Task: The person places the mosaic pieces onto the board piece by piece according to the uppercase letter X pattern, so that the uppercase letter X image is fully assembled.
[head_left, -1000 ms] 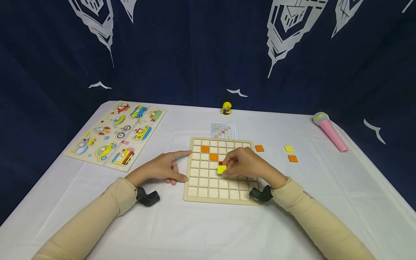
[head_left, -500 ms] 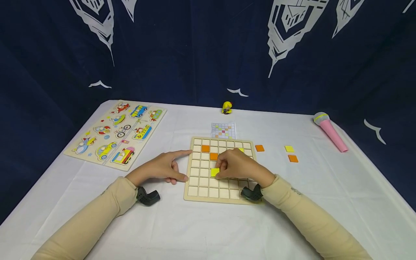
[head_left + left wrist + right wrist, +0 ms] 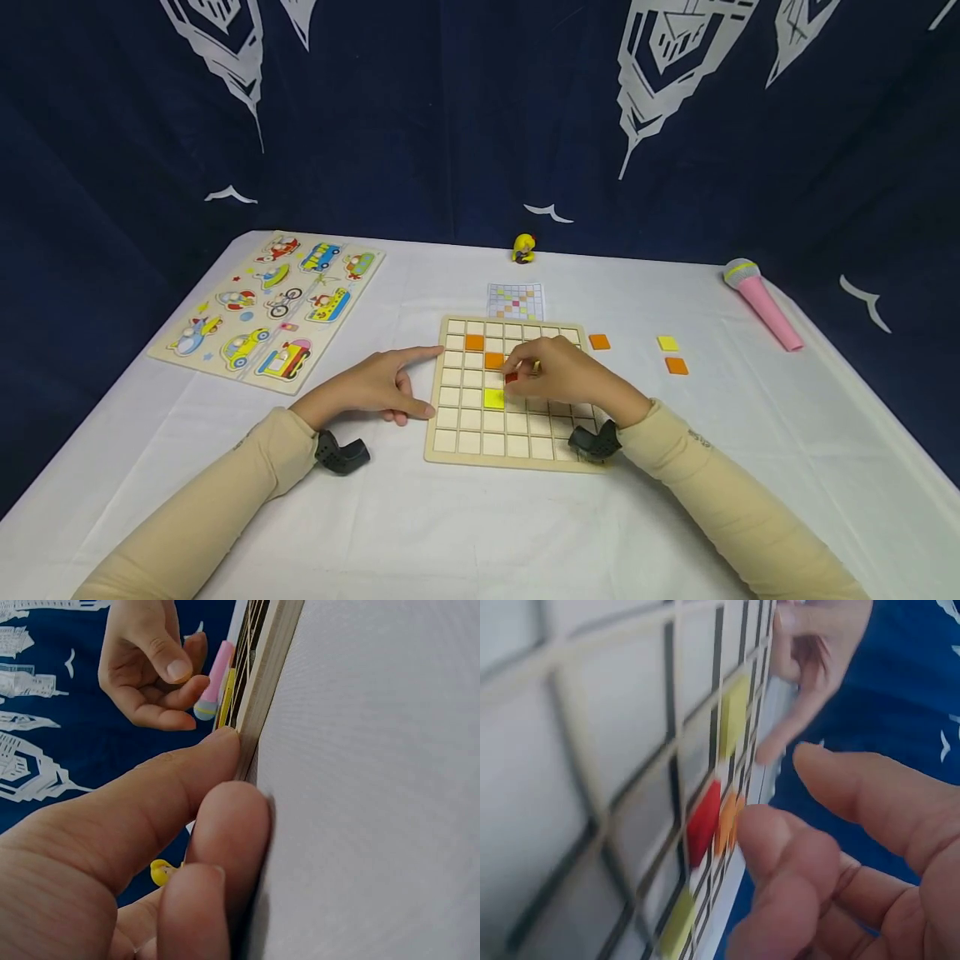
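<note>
In the head view, your left hand [image 3: 372,387] is touching the left edge of the pale, square wooden grid board [image 3: 514,464], thumb and index finger spread wide, presumably to steady it. Your right hand [image 3: 562,371] is hovering over the middle, close beside the flat, square red tile [image 3: 512,377]; contact is hard to tell. The flat, square bright yellow tile [image 3: 493,399] is lying in a cell diagonally near-left of the red one. The printed paper card [image 3: 515,302] is lying just past the board's far edge, likely for easy reading.

In the left wrist view, your left hand is bracing the board's side, grasping nothing.

In the right wrist view, your right fingers are leaving a narrow gap, holding nothing, apparently giving the bright yellow tile room.
</note>
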`<action>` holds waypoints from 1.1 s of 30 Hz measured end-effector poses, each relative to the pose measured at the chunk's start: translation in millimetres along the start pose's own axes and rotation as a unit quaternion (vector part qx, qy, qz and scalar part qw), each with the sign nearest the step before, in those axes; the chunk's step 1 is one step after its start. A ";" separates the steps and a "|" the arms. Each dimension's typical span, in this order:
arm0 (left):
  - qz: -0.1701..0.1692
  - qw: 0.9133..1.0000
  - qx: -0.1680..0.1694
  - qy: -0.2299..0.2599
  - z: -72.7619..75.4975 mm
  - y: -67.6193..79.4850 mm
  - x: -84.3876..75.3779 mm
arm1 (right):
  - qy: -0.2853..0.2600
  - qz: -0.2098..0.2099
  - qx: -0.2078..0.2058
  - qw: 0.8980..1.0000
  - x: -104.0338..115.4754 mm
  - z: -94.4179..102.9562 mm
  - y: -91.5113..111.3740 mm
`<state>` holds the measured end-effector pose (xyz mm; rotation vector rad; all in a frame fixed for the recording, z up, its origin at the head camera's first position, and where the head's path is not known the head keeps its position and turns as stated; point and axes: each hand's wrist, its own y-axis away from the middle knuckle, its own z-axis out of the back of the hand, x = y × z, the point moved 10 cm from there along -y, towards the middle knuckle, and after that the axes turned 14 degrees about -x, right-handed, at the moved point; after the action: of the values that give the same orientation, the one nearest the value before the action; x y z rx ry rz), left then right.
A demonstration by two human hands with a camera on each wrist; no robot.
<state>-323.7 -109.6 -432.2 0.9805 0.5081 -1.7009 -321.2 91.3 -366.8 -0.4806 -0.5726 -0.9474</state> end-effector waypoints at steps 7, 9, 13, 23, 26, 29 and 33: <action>-0.006 1.000 -0.001 0.004 0.8 -0.6 -0.2 | -0.034 0.002 -0.025 0.999 -26.2 31.8 11.4; -0.006 1.000 -0.001 0.003 0.9 -0.8 -0.3 | -0.045 -0.004 -0.032 0.998 -34.4 40.6 16.0; -0.006 1.000 0.000 0.002 1.0 -1.1 0.0 | -0.079 -0.026 -0.047 0.995 -53.1 56.3 24.0; -0.001 1.000 0.000 0.004 0.0 1.0 0.6 | -0.155 -0.078 -0.113 0.978 -100.5 86.5 32.8; -0.001 1.000 -0.001 0.005 0.5 1.1 0.7 | -0.159 -0.097 -0.131 0.974 -112.7 92.1 33.8; -0.001 1.000 -0.001 0.007 0.8 0.7 0.7 | -0.154 -0.111 -0.143 0.971 -123.0 95.5 34.5; -0.001 1.000 0.000 0.008 0.8 0.4 0.4 | -0.147 -0.124 -0.155 0.969 -134.0 97.8 34.5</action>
<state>-323.6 -110.5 -432.1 0.9946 0.5196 -1.6958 -376.8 250.4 -384.1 -0.8541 -0.7680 -1.2238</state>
